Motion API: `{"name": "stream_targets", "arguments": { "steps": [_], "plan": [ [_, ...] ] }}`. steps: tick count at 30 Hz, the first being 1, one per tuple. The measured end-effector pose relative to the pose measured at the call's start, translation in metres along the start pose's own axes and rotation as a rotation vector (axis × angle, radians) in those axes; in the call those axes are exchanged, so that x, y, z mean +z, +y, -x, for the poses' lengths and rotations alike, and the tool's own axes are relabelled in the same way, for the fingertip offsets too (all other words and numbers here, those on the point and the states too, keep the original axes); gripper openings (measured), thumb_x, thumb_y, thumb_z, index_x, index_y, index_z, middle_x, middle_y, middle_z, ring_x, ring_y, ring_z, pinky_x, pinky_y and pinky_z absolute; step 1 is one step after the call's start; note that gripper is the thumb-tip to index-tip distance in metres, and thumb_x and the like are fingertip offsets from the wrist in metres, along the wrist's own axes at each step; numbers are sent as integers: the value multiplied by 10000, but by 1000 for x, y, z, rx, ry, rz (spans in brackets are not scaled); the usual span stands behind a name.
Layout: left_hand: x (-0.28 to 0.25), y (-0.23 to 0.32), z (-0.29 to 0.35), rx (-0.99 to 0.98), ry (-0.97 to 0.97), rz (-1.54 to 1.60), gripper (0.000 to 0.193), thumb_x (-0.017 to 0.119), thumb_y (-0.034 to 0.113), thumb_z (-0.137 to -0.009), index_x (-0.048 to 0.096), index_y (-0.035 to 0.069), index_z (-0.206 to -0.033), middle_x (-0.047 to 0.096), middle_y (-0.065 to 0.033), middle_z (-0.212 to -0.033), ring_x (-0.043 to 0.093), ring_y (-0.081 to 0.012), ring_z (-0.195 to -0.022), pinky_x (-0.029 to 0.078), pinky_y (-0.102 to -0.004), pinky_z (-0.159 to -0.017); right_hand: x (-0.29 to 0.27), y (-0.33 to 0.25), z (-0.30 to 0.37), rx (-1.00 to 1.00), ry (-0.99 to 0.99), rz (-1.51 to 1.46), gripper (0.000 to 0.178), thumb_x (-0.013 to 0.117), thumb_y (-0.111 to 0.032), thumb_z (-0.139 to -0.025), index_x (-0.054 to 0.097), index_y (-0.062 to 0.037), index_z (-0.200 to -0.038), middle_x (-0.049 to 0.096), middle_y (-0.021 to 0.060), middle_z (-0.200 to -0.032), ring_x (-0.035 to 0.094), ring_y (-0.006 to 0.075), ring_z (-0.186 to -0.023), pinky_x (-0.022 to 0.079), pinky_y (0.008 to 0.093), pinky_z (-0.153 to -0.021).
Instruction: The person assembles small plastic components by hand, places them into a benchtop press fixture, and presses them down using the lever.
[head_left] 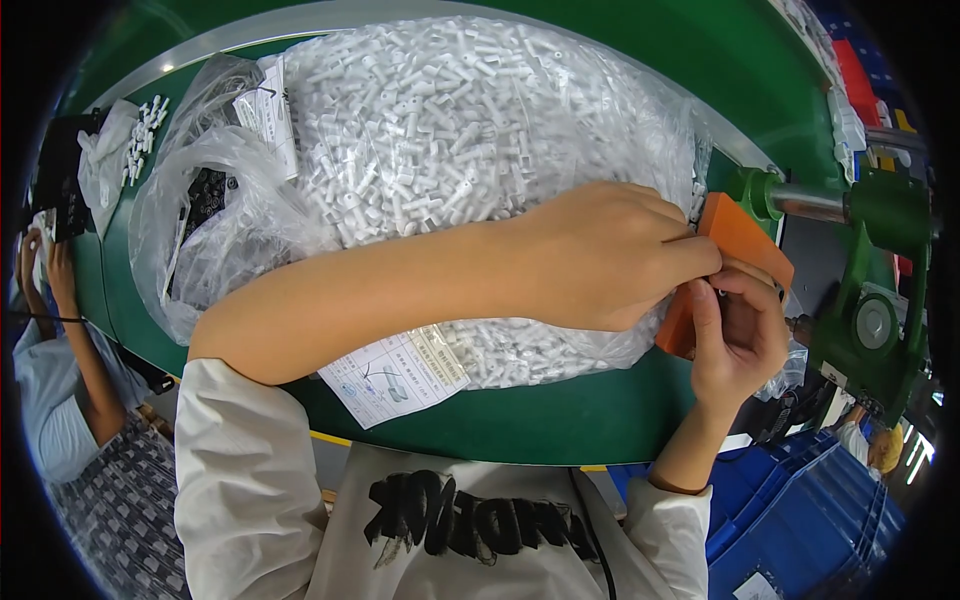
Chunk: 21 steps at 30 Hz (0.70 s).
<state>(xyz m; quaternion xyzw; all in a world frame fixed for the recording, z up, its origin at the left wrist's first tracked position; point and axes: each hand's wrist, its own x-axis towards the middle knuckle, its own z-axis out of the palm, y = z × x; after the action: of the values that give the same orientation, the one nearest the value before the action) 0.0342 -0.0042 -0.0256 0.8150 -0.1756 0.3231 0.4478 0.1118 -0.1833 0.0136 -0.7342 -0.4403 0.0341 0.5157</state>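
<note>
My left forearm reaches across to the right over a big clear plastic bag (430, 130) full of small white plastic parts. At the bag's right end, my left hand (610, 255) is closed, thumb and forefinger pinched at an orange block (745, 238). What it pinches is hidden. My right hand (742, 335) meets it there from below, its fingers curled and its thumb raised toward the left fingertips. Something small and dark shows between the two hands, too small to name. The orange block stands tilted behind the fingers, beside a green hand press (870, 290).
A printed paper sheet (395, 375) lies at the bag's near edge on the green table (540, 420). Blue crates (800, 510) stand at lower right. Far left, another person's hands (60, 275) work near a small white bag (103, 165) and loose white parts (147, 135).
</note>
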Motion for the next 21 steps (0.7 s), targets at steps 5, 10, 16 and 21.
{"name": "stream_targets", "arguments": {
  "steps": [5,10,16,21],
  "plan": [
    [-1,2,-1,-22,-6,2,187,688,30,-767,632,24,-945,626,-107,-767,628,-286,-694,502,-375,-608,0,-1,0,8,-2,2,170,710,110,-798,615,79,-935,651,153,-967,632,169,-840,511,253,-753],
    [-1,1,-1,-54,-32,1,150,684,43,-803,632,27,-944,625,-111,-756,624,-294,-683,501,-382,-606,0,-1,1,30,6,-10,169,711,108,-798,617,77,-935,652,148,-964,631,163,-840,510,249,-748],
    [-1,2,-1,-38,-5,-14,155,693,59,-806,632,32,-945,618,-108,-757,620,-290,-671,505,-379,-608,0,0,0,19,7,3,170,713,108,-794,620,78,-932,652,146,-969,632,163,-843,510,247,-751],
    [-1,2,-1,-32,3,-36,150,688,70,-814,634,41,-951,616,-101,-759,623,-288,-677,510,-377,-613,0,-1,0,20,6,6,167,711,106,-796,624,77,-936,652,145,-971,631,164,-852,507,249,-761]
  ]
}}
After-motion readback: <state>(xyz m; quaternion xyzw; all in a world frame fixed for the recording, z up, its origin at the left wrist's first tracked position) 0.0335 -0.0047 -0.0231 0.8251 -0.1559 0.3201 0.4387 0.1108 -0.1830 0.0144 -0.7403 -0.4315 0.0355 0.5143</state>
